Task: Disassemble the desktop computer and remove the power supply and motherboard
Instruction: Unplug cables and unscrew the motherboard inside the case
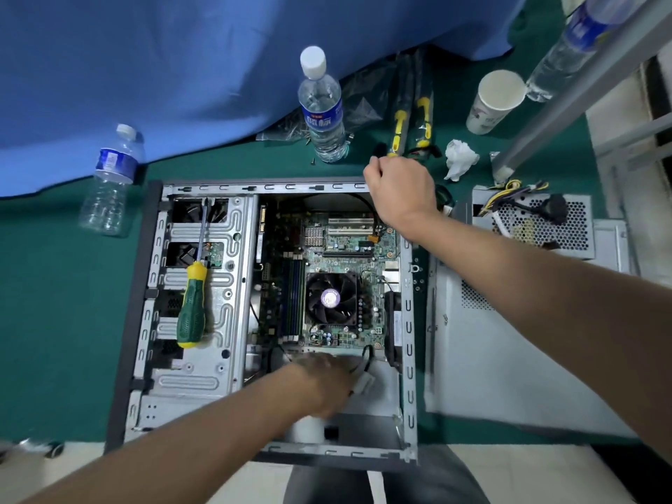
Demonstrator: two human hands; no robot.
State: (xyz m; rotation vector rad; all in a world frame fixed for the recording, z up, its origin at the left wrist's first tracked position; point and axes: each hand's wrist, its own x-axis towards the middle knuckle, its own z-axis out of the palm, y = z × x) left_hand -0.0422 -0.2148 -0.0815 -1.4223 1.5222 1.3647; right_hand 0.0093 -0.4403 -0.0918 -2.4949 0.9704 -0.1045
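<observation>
1. Both hands were apart. The right hand [400,192] hung over the far right corner of the computer case [203,380] with its fingers curled; whether it held anything could not be told.
2. The left hand [323,385] was blurred, low inside the case just below the motherboard [342,249], beside a white cable connector [364,385]. Its grip could not be told.
3. The case lay open on its side on the green tabletop [65,303]. The motherboard sat inside it, with the CPU fan [331,298] on it.
4. The power supply [538,223] rested outside the case, to its right, on the detached side panel [509,358], with its cable bundle [509,192] on top.
5. A green-and-yellow screwdriver [194,303] lay on the drive cage at the left of the case.
6. Two water bottles [322,107] [111,183], a paper cup [496,100] and a crumpled tissue [460,158] stood or lay beyond the case.
</observation>
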